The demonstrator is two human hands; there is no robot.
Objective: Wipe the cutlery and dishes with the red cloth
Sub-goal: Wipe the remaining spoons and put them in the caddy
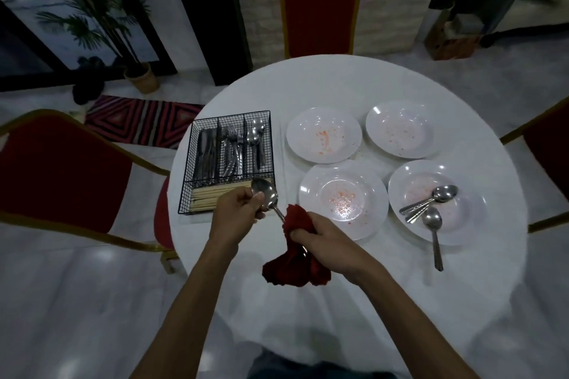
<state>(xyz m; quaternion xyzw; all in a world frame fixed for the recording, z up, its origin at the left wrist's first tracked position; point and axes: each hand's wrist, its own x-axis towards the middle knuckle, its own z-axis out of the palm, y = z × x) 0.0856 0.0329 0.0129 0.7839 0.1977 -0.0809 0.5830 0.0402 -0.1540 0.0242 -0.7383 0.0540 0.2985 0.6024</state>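
My left hand [237, 212] pinches a metal spoon [264, 194] by its bowl, above the near corner of the black wire cutlery caddy [229, 132]. My right hand [323, 243] grips the red cloth [295, 258], bunched round the spoon's handle. Several white plates with orange smears lie on the round white table [338, 80]: far left [323, 134], far right [400, 129], near middle [343, 197], near right [468, 203]. The near right plate carries several more spoons [431, 203].
The caddy holds knives, forks, spoons and, in its near compartment, pale chopsticks [209, 197]. Red chairs with gold frames stand on the left [61, 169], at the back [320, 6] and at the right edge [548, 144]. A striped rug [144, 120] and a potted plant [141, 77] are on the floor beyond.
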